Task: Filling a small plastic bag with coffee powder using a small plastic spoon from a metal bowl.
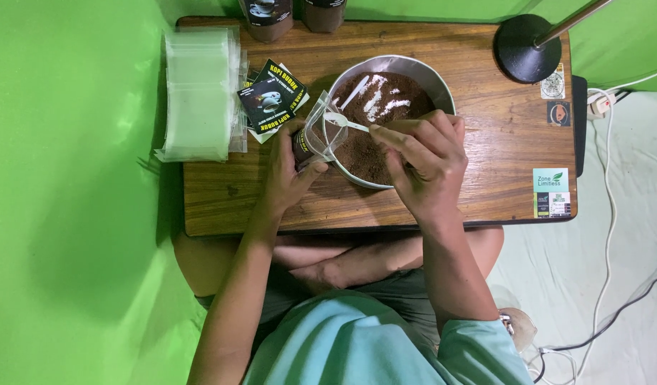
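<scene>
A green backdrop (72, 214) covers the floor and wall to the left, and a low wooden tabletop (485, 185) sits over the person's crossed legs. On it, at the middle, stands a round metal bowl (437, 80) heaped with dark brown powder (371, 153). A stack of clear plastic bags (198, 93) lies at the tabletop's left end, with a few black printed labels (271, 96) just beside it. A black round lamp base (526, 48) stands at the far right corner, and two dark jars (268, 18) at the far edge.

The right hand (424, 160) hovers over the bowl, fingers pinched on the handle of a small white plastic spoon (342, 121), whose scoop points into the mouth of a small clear pouch (321, 132). The left hand (285, 167) is closed around that pouch, holding it open and tilted against the bowl's left rim.
</scene>
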